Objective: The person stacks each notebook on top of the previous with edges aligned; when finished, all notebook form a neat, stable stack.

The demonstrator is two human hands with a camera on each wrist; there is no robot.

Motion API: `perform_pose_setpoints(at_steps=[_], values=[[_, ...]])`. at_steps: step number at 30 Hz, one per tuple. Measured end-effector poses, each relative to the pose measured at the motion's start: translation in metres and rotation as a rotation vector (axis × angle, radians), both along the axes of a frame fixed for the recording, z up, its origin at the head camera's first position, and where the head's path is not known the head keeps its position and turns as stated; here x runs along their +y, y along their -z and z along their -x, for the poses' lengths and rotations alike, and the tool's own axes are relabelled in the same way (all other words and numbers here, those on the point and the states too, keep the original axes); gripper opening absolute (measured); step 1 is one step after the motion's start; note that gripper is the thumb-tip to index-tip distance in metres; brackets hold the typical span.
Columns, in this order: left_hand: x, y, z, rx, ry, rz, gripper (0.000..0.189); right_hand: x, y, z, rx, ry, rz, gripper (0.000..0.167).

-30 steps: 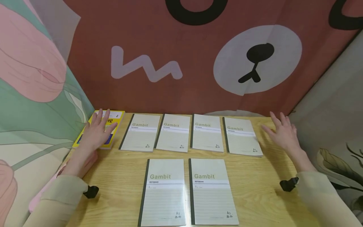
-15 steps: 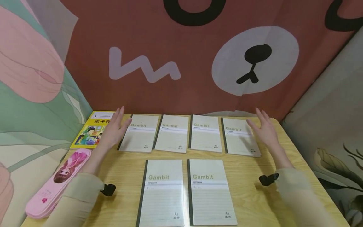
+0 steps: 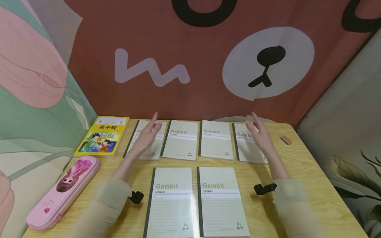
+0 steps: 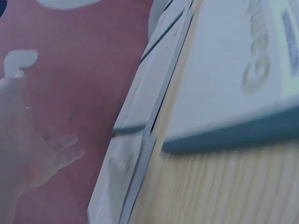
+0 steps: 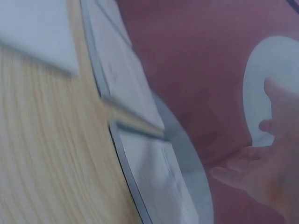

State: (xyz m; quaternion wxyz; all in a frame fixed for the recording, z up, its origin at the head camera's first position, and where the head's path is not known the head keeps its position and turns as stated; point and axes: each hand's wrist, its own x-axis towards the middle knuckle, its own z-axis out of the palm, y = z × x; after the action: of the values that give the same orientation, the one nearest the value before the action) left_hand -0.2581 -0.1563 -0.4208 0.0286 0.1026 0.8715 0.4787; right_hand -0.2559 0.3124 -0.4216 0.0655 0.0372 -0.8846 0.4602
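Left hand (image 3: 146, 138): was raised over the leftmost notebook (image 3: 154, 147), left of centre; its fingers were straight, its thumb apart from them.
Right hand (image 3: 260, 136): was raised over the rightmost notebook (image 3: 245, 149), right of centre; fingers extended, thumb likewise apart.
Pencil case (image 3: 63, 193): one, pink, lay closed at lower left, a doll printed on its lid; its inside was hidden.
Notebooks: six, "Gambit" covers up; four stood in a row across mid-frame, two lay side by side at bottom centre.
Book (image 3: 99, 137): one, yellow, lay left of the row, above the case.
Block (image 3: 286, 140): one, small and striped, lay at right.
Table (image 3: 312, 185): was pale, grained wood.
Backdrop (image 3: 202, 96): was red with a cartoon snout, filling the upper frame; plant prints flanked it.
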Motion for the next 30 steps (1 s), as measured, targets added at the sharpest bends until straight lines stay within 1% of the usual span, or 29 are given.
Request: perform_pose_setpoints(at_steps=[3,5,8,13,18,22,26,30], values=[[0.021,0.002,-0.002,-0.098,0.055,-0.083,0.070,-0.014,0.001,0.000,-0.057,-0.047,0.123,0.070],[0.035,0.003,-0.003,-0.165,0.088,-0.128,0.074,-0.023,0.000,-0.001,-0.095,-0.076,0.203,0.070],[0.053,0.005,-0.001,-0.228,0.129,-0.194,0.074,-0.031,0.003,-0.003,-0.127,-0.095,0.282,0.070],[0.083,0.011,0.003,-0.260,0.174,-0.293,0.066,-0.037,0.011,-0.004,-0.137,-0.116,0.361,0.073],[0.116,0.019,0.001,-0.337,0.216,-0.394,0.065,-0.041,0.014,-0.006,-0.182,-0.138,0.356,0.074],[0.137,0.021,0.000,-0.381,0.214,-0.437,0.069,-0.049,0.013,-0.006,-0.250,-0.156,0.328,0.076],[0.149,0.021,0.000,-0.425,0.199,-0.466,0.070,-0.056,0.011,-0.010,-0.316,-0.160,0.315,0.078],[0.154,0.021,0.001,-0.461,0.145,-0.506,0.072,-0.060,0.008,-0.012,-0.379,-0.145,0.332,0.077]])
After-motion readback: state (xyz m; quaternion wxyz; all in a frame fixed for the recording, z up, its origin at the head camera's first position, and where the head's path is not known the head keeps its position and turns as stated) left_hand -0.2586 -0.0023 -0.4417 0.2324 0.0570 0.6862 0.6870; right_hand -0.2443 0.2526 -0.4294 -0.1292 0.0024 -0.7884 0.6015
